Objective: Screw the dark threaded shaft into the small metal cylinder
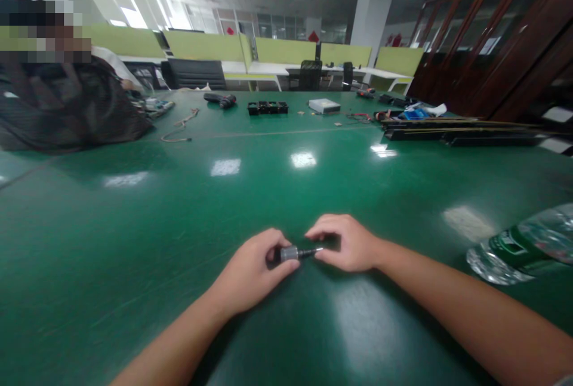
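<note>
A small screwdriver [289,253] with a black and grey handle lies sideways just above the green table [188,213]. Its thin metal tip points right. My left hand [255,263] is closed around the handle, thumb along the near side and fingers on the far side. Close to the tip is my right hand [351,244], its index finger and thumb curved and apart. The right thumb lies beside the metal tip; whether it touches it I cannot tell.
At right a plastic bottle [526,246] lies on its side. A dark bag [76,105] sits at far left, a person behind it. Along the far side are a cable [181,126], black fans [267,107], a grey metal box [324,105] and long black strips [465,132].
</note>
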`<state>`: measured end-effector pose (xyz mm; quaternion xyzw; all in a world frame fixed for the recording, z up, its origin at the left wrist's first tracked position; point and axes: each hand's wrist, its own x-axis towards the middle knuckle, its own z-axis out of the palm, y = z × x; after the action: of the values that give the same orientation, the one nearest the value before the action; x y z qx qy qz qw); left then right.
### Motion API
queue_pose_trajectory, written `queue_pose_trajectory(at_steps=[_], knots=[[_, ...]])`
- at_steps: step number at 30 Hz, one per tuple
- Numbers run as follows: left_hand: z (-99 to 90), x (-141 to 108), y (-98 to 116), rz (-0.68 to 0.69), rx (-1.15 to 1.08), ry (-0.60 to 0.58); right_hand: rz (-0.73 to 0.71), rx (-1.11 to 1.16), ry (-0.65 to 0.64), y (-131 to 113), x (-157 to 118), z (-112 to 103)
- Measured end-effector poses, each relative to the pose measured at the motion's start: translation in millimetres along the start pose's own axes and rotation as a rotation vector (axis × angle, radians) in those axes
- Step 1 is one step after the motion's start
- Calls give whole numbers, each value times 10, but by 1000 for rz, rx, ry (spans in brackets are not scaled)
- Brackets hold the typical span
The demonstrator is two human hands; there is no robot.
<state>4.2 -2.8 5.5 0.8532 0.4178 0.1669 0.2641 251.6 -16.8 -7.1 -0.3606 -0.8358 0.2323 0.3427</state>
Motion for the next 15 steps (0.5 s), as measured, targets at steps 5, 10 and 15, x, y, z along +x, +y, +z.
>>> queue_pose_trajectory(at_steps=[5,10,15], knots=[[8,0,-9,13,10,5,5,-43,-42,-11,9,26],[15,7,-2,29,22,12,8,-77,-59,-17,30,63],[34,15,-5,40,33,30,-14,-95,-87,-28,53,98]])
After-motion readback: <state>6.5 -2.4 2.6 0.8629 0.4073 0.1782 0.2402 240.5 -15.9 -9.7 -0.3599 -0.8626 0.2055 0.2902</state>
